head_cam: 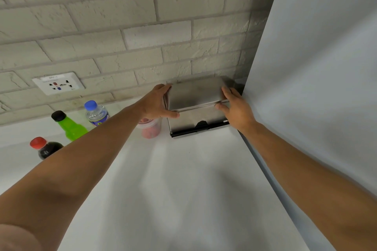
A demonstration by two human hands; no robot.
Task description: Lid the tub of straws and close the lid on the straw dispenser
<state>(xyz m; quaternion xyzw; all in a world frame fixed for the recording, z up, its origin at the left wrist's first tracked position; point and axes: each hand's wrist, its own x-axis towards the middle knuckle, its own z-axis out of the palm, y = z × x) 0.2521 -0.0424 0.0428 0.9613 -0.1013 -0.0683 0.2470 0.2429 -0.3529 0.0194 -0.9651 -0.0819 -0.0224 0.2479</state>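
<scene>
A stainless-steel straw dispenser (199, 116) stands at the back of the white counter, against the brick wall. Its lid (195, 93) lies down flat on the box. My left hand (157, 104) grips the lid's left end, thumb along the front seam. My right hand (234, 106) holds the lid's right end the same way. Just left of the dispenser stands a clear plastic tub (151, 128) with red contents and a lid on top, partly hidden behind my left wrist.
Three bottles stand at the left: a green one with a black cap (70, 128), a clear one with a blue cap (95, 113), a dark one with a red cap (43, 149). A wall socket (58, 85) is above them. A tall grey panel (316, 67) closes off the right side.
</scene>
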